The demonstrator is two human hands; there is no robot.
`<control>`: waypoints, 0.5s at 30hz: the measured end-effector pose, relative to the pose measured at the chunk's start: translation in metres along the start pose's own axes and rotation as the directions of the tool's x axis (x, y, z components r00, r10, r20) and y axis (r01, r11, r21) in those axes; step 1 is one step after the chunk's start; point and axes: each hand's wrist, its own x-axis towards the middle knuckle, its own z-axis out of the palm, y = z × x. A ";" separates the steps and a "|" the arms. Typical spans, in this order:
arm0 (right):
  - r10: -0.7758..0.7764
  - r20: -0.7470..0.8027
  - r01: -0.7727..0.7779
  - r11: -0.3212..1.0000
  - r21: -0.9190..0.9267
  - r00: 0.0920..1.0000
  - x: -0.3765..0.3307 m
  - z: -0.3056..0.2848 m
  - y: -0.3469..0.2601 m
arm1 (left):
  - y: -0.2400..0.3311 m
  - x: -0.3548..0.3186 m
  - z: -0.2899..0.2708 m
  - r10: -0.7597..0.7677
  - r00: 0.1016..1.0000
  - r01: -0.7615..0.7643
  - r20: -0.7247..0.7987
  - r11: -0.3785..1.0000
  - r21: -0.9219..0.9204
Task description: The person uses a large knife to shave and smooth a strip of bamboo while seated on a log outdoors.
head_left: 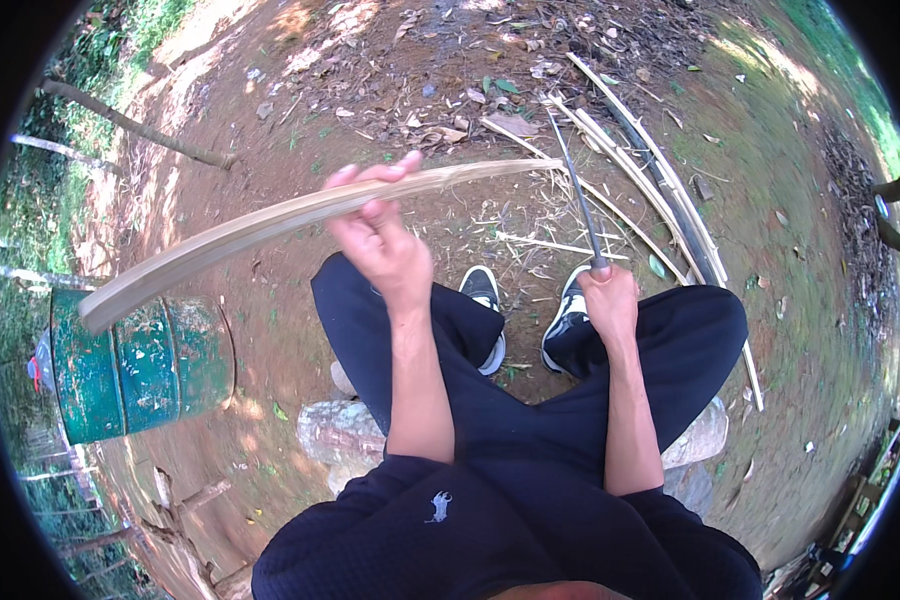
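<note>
My left hand (382,235) is closed around a long pale wooden strip (225,232), thumb in front and fingers behind. The strip slants up from the left, over a green drum in the picture, and its thin end reaches the machete (582,200). My right hand (610,295) grips the machete by its handle, the narrow dark blade pointing away from me. Blade and strip end overlap in the picture; whether they touch I cannot tell. Several split strips (635,160) lie on the ground beyond my right knee.
I sit on a log (340,432), shoes (482,300) on bare earth among thin shavings (515,215). A dark pole (685,215) lies among the strips at the right. The worn green metal drum (145,362) stands at the left, with branches (175,520) below it. Dry leaves (440,130) litter the far ground.
</note>
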 end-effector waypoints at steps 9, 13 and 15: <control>-0.018 -0.027 0.020 0.997 0.073 0.999 0.003 0.005 0.007 | 0.028 0.089 0.023 0.051 0.961 -0.118 0.270 0.964 0.237; 0.010 -0.012 -0.008 0.992 0.123 1.000 -0.003 0.001 -0.003 | 0.011 0.125 0.046 -0.239 0.761 -0.081 0.603 0.888 0.453; -0.001 -0.036 0.007 0.985 0.174 0.999 0.001 0.003 0.005 | -0.003 0.130 0.055 -0.313 0.680 -0.126 0.664 0.841 0.526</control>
